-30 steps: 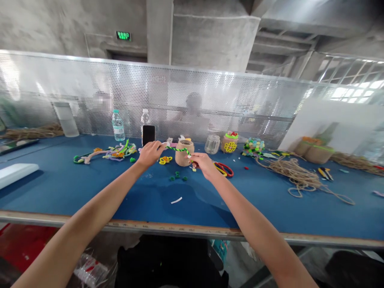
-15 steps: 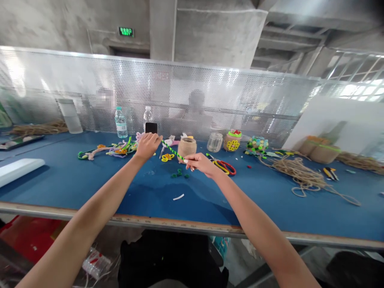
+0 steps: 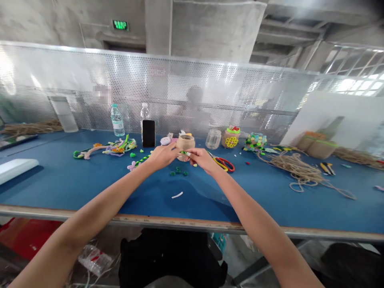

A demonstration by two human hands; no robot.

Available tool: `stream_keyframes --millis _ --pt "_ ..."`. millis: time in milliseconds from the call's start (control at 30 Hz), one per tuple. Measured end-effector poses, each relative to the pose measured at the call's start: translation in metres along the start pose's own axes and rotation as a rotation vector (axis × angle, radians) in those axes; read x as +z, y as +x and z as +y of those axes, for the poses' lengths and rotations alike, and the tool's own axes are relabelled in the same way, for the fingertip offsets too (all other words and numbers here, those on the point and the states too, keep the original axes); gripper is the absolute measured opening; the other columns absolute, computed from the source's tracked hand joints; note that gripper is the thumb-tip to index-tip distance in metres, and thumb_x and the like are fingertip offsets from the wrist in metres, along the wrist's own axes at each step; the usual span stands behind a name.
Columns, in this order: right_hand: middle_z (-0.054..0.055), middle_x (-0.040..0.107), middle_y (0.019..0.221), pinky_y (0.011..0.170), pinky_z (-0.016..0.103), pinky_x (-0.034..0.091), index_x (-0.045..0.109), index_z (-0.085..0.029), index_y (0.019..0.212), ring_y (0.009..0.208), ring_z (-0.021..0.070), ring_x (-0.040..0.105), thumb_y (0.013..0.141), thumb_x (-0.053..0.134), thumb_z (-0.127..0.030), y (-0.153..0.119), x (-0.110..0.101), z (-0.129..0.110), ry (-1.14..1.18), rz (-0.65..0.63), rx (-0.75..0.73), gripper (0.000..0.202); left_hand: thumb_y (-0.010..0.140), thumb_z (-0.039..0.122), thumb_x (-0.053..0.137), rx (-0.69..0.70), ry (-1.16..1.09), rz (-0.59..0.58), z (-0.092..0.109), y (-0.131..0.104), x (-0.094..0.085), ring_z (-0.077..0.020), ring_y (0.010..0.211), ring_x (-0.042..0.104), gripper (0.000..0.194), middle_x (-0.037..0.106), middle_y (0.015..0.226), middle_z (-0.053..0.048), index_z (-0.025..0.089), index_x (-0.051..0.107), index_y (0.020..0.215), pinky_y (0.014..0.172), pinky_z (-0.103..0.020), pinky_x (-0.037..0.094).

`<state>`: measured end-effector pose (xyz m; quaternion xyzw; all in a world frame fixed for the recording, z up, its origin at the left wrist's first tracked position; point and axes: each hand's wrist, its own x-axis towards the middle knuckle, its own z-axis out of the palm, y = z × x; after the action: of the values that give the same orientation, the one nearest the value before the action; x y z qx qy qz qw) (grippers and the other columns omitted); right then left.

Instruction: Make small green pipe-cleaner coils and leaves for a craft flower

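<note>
My left hand (image 3: 163,156) and my right hand (image 3: 199,158) meet in front of a twine-wrapped jar (image 3: 185,142). Both have their fingers closed on a twisted green strand (image 3: 143,160), whose one end sticks out past my left hand over the table. Between the fingertips a short bit of green shows. A lilac flower shape (image 3: 132,166) lies beside the strand's free end. Small dark green pieces (image 3: 178,171) rest just below the hands. Red- and yellow-handled scissors (image 3: 225,164) lie right of my right hand.
A black phone (image 3: 149,133) stands upright behind my left arm, near water bottles (image 3: 117,121). Colourful pipe cleaners (image 3: 120,147) lie at left. To the right are a glass jar (image 3: 213,139), a jar with a yellow flower (image 3: 231,138) and loose twine (image 3: 297,170).
My left hand has moved right and down, close to my right hand. The strand, stretched between the hands before, now trails out left of my left hand. The phone is more fully visible.
</note>
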<state>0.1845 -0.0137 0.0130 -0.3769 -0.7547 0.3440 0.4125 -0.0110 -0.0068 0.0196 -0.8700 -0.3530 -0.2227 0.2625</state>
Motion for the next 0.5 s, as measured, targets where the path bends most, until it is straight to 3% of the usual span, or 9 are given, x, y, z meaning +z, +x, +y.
stream_keyframes --millis 100,167,267,367,500 --pt "-0.001 0.061 0.066 0.051 0.022 0.041 0.059 -0.015 0.109 0.051 0.0095 0.052 0.082 0.053 -0.025 -0.0003 -0.0015 -0.0011 -0.094 0.015 -0.045 0.03 0.09 0.024 0.05 -0.037 -0.01 0.014 -0.0037 -0.0012 0.0007 -0.0122 0.074 0.059 0.022 0.06 0.098 -0.005 0.014 0.054 0.109 0.063 -0.028 0.052" --pt "0.0 0.061 0.067 0.057 0.024 0.043 0.062 -0.016 0.104 0.057 0.0121 0.055 0.08 0.056 -0.022 -0.0006 -0.002 -0.002 -0.19 0.049 -0.086 0.026 0.09 0.024 0.05 -0.063 -0.012 0.027 -0.007 -0.0019 0.0015 -0.0125 0.075 0.059 0.02 0.06 0.098 -0.005 0.014 0.055 0.107 0.065 -0.028 0.052" --pt "0.006 0.064 0.084 0.073 0.029 0.042 0.065 -0.017 0.09 0.078 0.0177 0.057 0.08 0.055 -0.018 -0.0009 -0.0024 -0.003 -0.352 0.121 -0.164 0.014 0.09 0.024 0.051 -0.077 -0.017 0.036 -0.0091 -0.0023 0.0033 -0.013 0.077 0.06 0.019 0.06 0.097 -0.005 0.013 0.056 0.104 0.066 -0.029 0.052" --pt "0.008 0.063 0.102 0.084 0.031 0.038 0.064 -0.019 0.095 0.094 0.0202 0.054 0.081 0.054 -0.015 -0.0007 -0.0027 -0.0037 -0.477 0.162 -0.226 0.018 0.09 0.026 0.051 -0.07 -0.022 0.035 -0.0086 -0.0023 0.005 -0.0131 0.077 0.06 0.019 0.06 0.095 -0.005 0.013 0.056 0.103 0.067 -0.03 0.052" --pt "0.007 0.063 0.091 0.081 0.029 0.039 0.066 -0.018 0.09 0.09 0.0194 0.055 0.084 0.05 -0.014 -0.0009 -0.0033 -0.0042 -0.587 0.164 -0.267 0.018 0.09 0.027 0.051 -0.052 -0.016 0.034 -0.0077 -0.002 0.0062 -0.0136 0.078 0.06 0.019 0.06 0.093 -0.004 0.013 0.057 0.101 0.068 -0.031 0.052"
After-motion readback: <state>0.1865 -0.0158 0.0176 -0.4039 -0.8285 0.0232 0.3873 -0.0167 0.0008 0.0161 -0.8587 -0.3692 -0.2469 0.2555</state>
